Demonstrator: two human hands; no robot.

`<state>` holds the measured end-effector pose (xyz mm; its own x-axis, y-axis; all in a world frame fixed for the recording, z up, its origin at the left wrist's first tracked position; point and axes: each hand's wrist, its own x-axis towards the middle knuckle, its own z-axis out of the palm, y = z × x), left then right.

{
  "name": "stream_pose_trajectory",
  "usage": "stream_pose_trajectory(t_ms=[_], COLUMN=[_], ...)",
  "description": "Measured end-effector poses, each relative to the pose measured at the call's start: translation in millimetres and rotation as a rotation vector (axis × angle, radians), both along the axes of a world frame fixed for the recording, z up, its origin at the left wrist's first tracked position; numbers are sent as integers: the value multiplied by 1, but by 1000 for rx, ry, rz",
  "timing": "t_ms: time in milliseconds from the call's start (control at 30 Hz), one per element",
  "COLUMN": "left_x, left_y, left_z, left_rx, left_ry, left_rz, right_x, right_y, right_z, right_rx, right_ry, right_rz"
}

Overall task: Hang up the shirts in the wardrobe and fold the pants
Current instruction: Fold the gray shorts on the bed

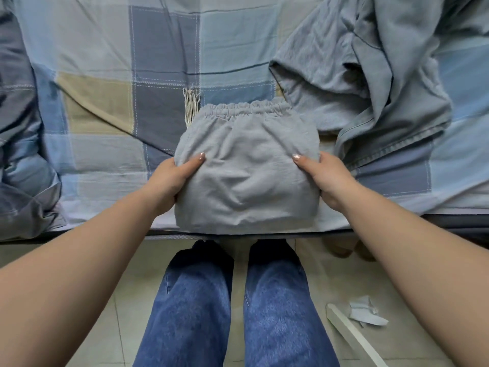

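Observation:
A pair of grey pants (246, 168) lies folded into a compact bundle at the near edge of the bed, elastic waistband on the far side. My left hand (169, 181) grips the bundle's left side, thumb on top and fingers tucked beneath. My right hand (325, 178) grips the right side the same way. A light blue denim shirt (357, 75) lies crumpled on the bed to the right, just behind the bundle.
The bed carries a blue, grey and beige checked sheet (132, 62), with a bunched duvet (21, 154) at the left. A cream fringed tassel (191, 107) lies beside the waistband. On the tiled floor are a white slat (352, 335) and a paper scrap (365, 311).

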<state>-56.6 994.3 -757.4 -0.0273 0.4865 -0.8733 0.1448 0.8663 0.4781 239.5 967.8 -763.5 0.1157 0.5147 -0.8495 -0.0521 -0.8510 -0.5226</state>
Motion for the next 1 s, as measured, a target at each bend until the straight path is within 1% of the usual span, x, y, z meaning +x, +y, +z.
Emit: stream_pose_trajectory(t_ms=[133, 300, 367, 433, 533, 667, 767, 900, 1000], left_x=[5, 19, 25, 33, 48, 75, 104, 143, 174], left_y=[14, 32, 37, 39, 31, 8, -22, -77, -132], left_z=[35, 106, 148, 196, 269, 350, 403, 452, 485], left_rx=[62, 125, 149, 163, 179, 130, 104, 54, 40], left_ry=[-129, -245, -296, -362, -480, -565, -603, -663, -719], left_rz=[-51, -200, -277, -343, -498, -639, -800, -994, -1163], right_x=[13, 17, 14, 9, 2, -2, -6, -22, -43], right_y=[-7, -34, -52, -75, -116, -180, -243, -331, -406], right_z=[49, 130, 175, 224, 304, 401, 461, 519, 546], right_rx=[92, 216, 245, 276, 357, 423, 423, 449, 431], right_ry=[52, -32, -34, 7, 58, 45, 11, -42, -123], right_rz=[-129, -283, -364, -460, -588, -730, -833, -934, -1070])
